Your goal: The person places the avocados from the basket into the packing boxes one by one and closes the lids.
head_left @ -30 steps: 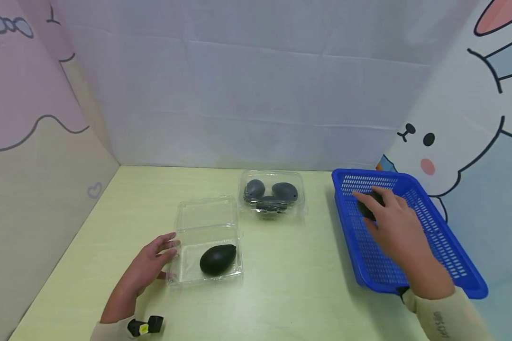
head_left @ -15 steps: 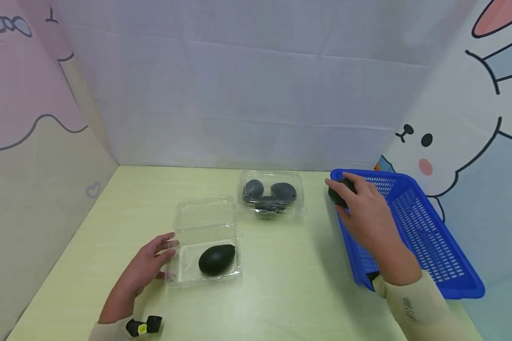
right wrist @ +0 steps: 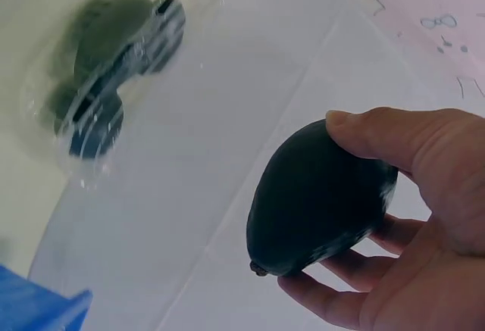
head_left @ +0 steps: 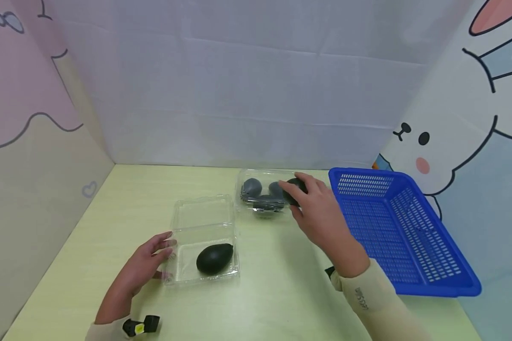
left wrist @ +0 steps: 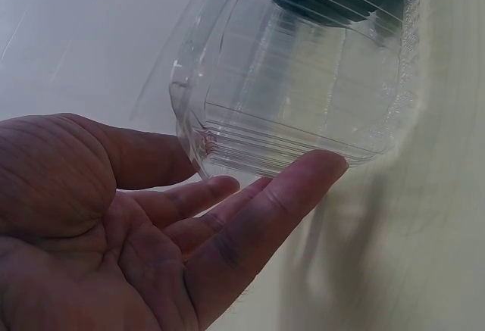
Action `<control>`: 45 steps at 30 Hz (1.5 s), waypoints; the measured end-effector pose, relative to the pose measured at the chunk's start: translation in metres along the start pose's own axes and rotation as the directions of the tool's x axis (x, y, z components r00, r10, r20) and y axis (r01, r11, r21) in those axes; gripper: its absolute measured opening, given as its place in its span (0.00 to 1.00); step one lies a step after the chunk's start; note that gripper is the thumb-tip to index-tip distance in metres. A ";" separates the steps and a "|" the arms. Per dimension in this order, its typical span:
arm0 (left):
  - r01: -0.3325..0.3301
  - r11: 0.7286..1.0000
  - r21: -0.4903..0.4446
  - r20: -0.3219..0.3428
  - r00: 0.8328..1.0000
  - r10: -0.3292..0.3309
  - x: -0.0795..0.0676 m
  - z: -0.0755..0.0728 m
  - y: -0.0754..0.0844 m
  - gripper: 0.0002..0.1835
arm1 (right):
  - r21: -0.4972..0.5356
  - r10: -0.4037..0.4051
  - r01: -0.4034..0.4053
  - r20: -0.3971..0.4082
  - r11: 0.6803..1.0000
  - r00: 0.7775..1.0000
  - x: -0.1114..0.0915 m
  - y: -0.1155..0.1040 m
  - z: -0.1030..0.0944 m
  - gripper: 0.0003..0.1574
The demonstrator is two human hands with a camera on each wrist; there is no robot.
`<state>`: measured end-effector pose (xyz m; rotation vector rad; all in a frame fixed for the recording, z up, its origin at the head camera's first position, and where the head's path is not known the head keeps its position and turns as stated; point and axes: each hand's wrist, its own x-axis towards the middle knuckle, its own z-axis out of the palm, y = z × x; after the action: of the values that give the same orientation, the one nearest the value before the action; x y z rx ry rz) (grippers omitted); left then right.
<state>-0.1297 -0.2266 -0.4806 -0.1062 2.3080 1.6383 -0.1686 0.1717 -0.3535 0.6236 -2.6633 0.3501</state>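
My right hand (head_left: 324,222) holds a dark green avocado (head_left: 296,192) in its fingers, in front of the right end of a lidded clear box. The right wrist view shows the thumb on one side of this avocado (right wrist: 314,202) and the fingers under the other, its stem nub facing out. At the left, a clear plastic clamshell box (head_left: 183,270) lies open on the table, with one avocado (head_left: 214,259) in its right half. My left hand (head_left: 141,263) touches the box's left side with nearly straight fingers, seen against the ribbed wall (left wrist: 280,149) in the left wrist view.
A closed clear clamshell box (head_left: 256,174) with several avocados stands at the back, partly behind my right hand. A blue perforated basket (head_left: 448,289) stands on the right. Cloth walls (head_left: 247,94) border the pale table (head_left: 273,303) at the back and both sides.
My right hand has carried the avocado from over the blue basket leftward, to before the closed box. The left hand and the open box stay in place; the view shifts slightly.
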 end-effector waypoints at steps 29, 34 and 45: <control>0.006 1.000 -0.010 -0.003 1.000 -0.006 0.005 0.001 -0.003 0.30 | 0.097 -0.359 0.348 0.150 0.933 0.921 0.018 -0.093 0.099 0.35; 0.002 1.000 -0.017 -0.005 1.000 -0.002 0.004 0.001 -0.002 0.30 | 0.103 -0.382 0.370 0.164 0.923 0.909 0.016 -0.104 0.107 0.34; 0.005 1.000 -0.005 -0.003 1.000 -0.005 0.001 0.002 -0.001 0.30 | 0.122 -0.416 0.399 0.198 0.909 0.887 0.015 -0.122 0.124 0.36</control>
<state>-0.1300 -0.2251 -0.4819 -0.1160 2.3042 1.6426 -0.1621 0.0197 -0.4398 1.2896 -2.6338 0.2761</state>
